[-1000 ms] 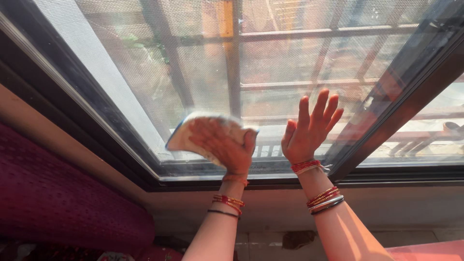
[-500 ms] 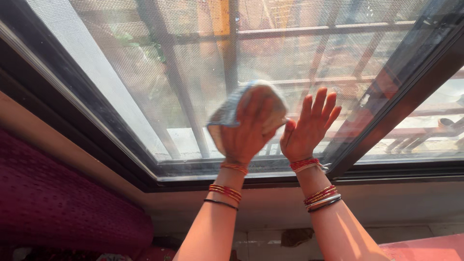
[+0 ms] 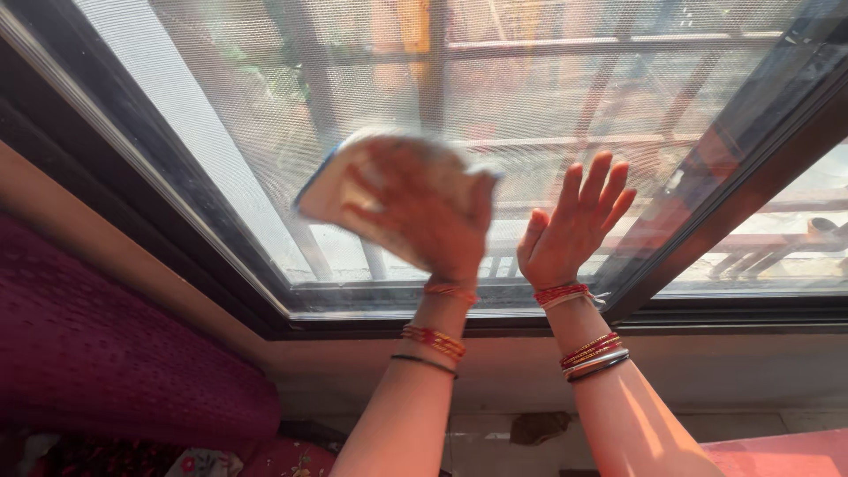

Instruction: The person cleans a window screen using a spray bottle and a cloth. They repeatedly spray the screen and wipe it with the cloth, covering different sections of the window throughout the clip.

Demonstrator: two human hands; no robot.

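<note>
Cushion (image 3: 106, 371) in dark red fabric fills the lower left, lying below the sill, and a patterned cloth edge peeks out at the bottom beside it. Above runs the dark window frame (image 3: 177, 238), slanting down towards the middle, with a fine mesh screen (image 3: 265, 106) set in it; bars and greenery show dimly through the mesh.

Near the middle, the left hand (image 3: 424, 221) is raised against the screen with a pale cloth (image 3: 353, 185) under it. The fingers are spread over the cloth and press it flat to the mesh, seemingly so the whole pad of fabric bears on the surface; the hand is blurred, so the exact finger hold on the cloth's edge cannot be told. The cloth sits on the lower middle of the screen, above the bottom rail.

Just to the right, the right hand (image 3: 570, 230) is open, fingers up and a little apart, holding nothing; its palm is laid on the screen near the upright post (image 3: 707, 212), probably as a brace. Both wrists carry red and dark bangles (image 3: 594, 353). Further right, a second pane (image 3: 777, 238) shows a sunlit ledge outside.
</note>
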